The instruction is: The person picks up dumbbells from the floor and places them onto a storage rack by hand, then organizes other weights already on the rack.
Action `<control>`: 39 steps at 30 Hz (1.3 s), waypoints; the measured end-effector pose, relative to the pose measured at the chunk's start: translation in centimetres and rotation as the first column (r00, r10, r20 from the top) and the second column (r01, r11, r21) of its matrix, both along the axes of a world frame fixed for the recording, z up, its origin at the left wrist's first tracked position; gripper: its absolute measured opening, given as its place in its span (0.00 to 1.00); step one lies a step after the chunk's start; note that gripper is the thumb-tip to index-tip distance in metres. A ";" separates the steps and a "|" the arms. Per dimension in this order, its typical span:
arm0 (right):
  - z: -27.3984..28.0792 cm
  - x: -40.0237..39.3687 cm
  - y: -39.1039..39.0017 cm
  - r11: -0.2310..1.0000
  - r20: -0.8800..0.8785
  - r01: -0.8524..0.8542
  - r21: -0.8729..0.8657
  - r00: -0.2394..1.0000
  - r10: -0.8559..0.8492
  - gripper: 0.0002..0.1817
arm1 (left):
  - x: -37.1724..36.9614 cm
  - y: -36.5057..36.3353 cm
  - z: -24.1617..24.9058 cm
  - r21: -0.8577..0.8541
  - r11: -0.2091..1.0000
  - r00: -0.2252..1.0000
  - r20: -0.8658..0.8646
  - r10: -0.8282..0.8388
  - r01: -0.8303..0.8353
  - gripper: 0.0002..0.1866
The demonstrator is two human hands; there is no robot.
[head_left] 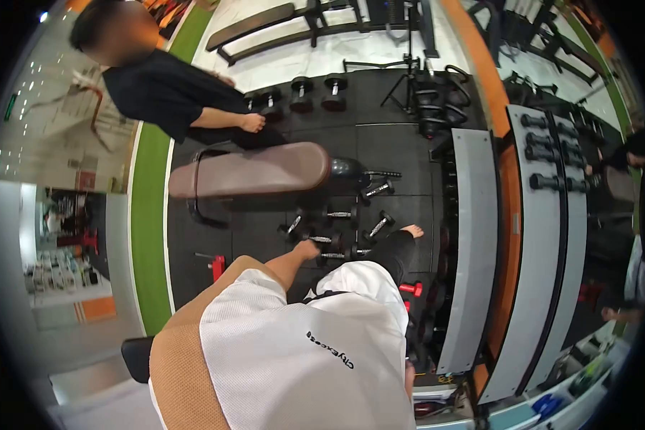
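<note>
My left hand (308,249) reaches down toward the floor, its fingers curled in at the near edge of a group of dumbbells. What is in its grasp is hidden. Right beside it lie one black dumbbell with a silver handle (325,239) and another dumbbell (332,255). Beyond these, more of the same kind rest at angles, among them a dumbbell (342,214) and a tilted dumbbell (378,226). My right hand is out of sight; only a strip of skin shows along the right side of my white shirt (301,358).
A brown padded bench (265,170) stands ahead, with a person in black (158,93) behind it. Large dumbbells (301,94) line the mat. On my right are a grey rack (473,244) and a red dumbbell (411,289). My bare foot (413,231) is near the dumbbells.
</note>
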State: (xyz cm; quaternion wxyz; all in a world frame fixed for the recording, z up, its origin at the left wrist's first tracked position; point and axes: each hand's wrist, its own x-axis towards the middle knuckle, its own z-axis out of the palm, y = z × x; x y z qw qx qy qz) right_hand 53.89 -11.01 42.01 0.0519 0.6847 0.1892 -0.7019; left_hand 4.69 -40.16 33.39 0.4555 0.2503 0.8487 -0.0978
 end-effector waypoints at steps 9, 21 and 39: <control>2.2 -11.1 19.4 0.827 -0.156 -0.031 0.561 0.977 0.142 0.16 | 6.8 -1.4 -4.5 -0.304 0.497 0.356 0.415 0.837 -0.813 0.09; -5.1 -11.6 16.1 0.940 -0.133 -0.308 0.145 0.936 0.327 0.19 | -1.9 12.0 5.6 0.456 0.279 0.481 0.422 0.768 -0.845 0.11; -4.1 -9.3 14.1 0.923 -0.134 -0.313 0.225 0.928 0.348 0.23 | 3.1 2.9 1.7 -0.004 0.391 0.364 0.357 0.860 -0.920 0.13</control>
